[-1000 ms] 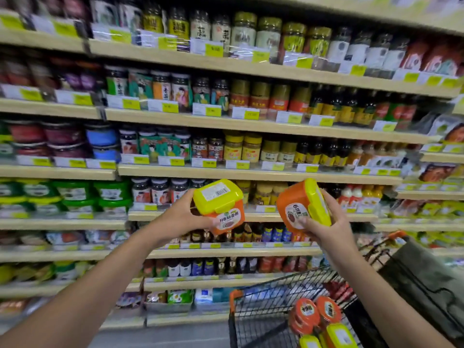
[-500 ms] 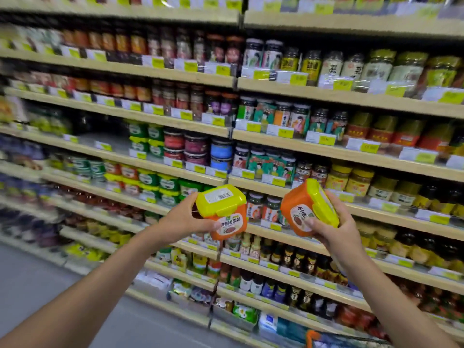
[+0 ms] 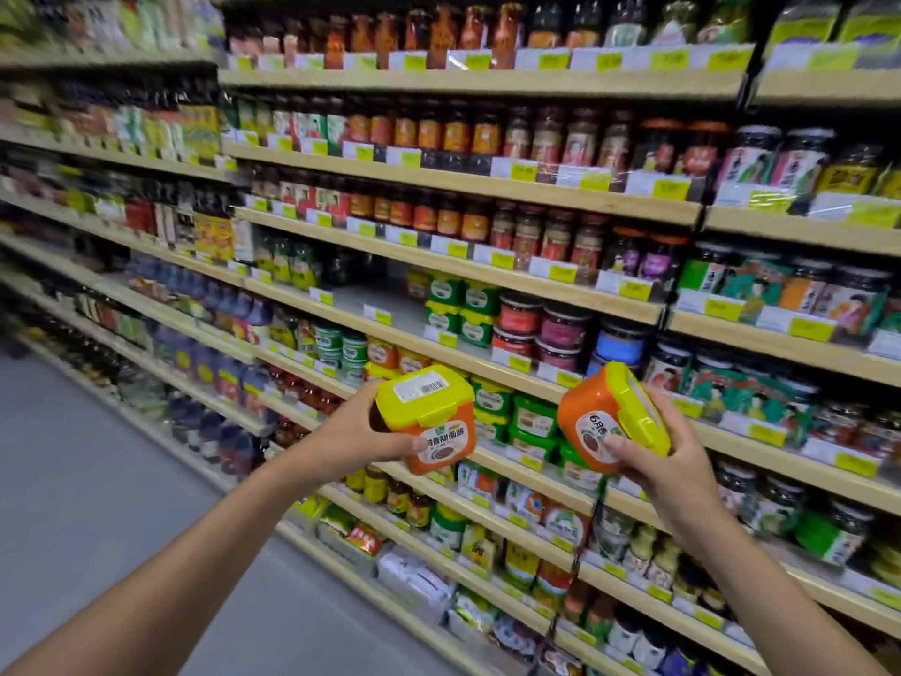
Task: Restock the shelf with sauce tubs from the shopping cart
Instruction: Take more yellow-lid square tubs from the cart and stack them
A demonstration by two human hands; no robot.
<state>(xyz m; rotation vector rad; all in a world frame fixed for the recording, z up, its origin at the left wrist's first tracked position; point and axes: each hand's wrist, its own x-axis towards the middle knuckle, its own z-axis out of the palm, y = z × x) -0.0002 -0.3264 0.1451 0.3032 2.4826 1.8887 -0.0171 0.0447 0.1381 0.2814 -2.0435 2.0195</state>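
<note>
Nearest the camera, two bare forearms reach up from the lower corners, and the left hand [image 3: 358, 434] has its fingers wrapped round an upright square orange plastic sauce tub with a yellow lid [image 3: 429, 418], while the right hand [image 3: 656, 461] has its fingers closed round a second orange tub with a yellow lid [image 3: 604, 414], tipped so its lid faces right. Both tubs are held apart in the air before the long wooden shelf unit [image 3: 487, 185]. Behind them on that unit stand stacked green tubs [image 3: 460, 312], with a bare stretch of shelf board [image 3: 375, 300] just to their left.
</note>
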